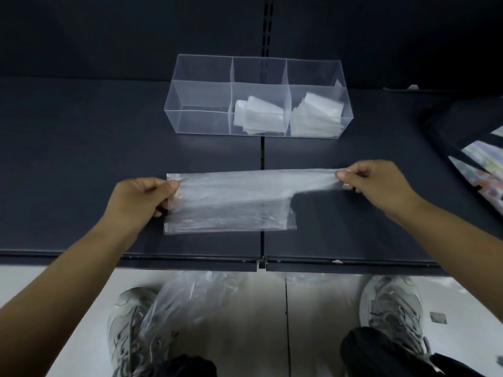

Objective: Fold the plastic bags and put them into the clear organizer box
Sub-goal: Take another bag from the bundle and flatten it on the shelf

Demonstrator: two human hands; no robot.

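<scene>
A dark shelf (81, 159) fills the middle of the frame. At upper centre on it stands a clear organizer box (201, 69) with three compartments. Folded bags (258, 115) lie in its middle and right ones. Below the box, at centre, a translucent plastic bag (231, 202) is stretched across the shelf. The left hand (138, 198) pinches its left edge and the right hand (378, 183) its upper right corner, fingers (351, 174) clamped on plastic.

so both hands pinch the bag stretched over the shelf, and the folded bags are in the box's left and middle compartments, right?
No. The head view shows the clear box's left compartment empty; the folded bags are in the middle and right compartments. The rest holds: left hand and right hand pinch the bag over the shelf.
</scene>
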